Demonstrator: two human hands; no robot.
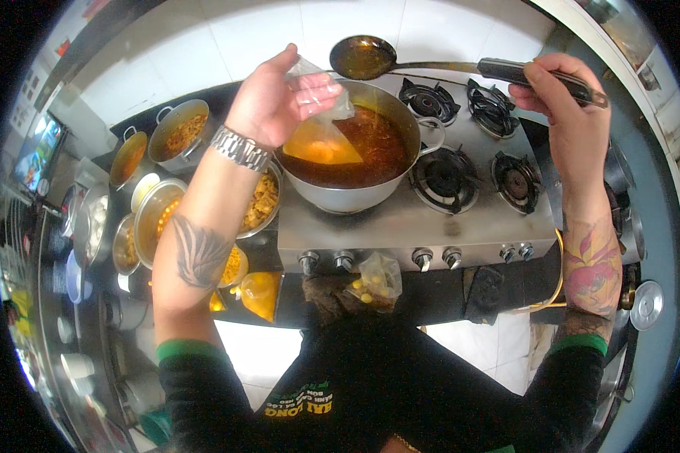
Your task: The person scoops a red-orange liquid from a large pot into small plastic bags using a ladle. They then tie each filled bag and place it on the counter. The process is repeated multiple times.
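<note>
My left hand (294,105) is raised over the large metal pot (340,195), palm up with the fingers stretched out. From it hangs a clear plastic bag (320,144) with orange liquid in its lower corner; the exact grip is unclear. Dark reddish-brown broth (382,150) fills much of the pot. My right hand (566,93) grips the black handle of a ladle (365,56) held level, its bowl above the pot's back rim. The bowl looks oily and brown; how much liquid it holds I cannot tell.
The pot stands on a steel gas stove (368,232) with several bare burners (445,178). Two smaller pots (178,136) and bowls of food (161,221) crowd the left. Another orange-filled bag (259,294) and a bag of small yellow pieces (377,283) lie along the front edge.
</note>
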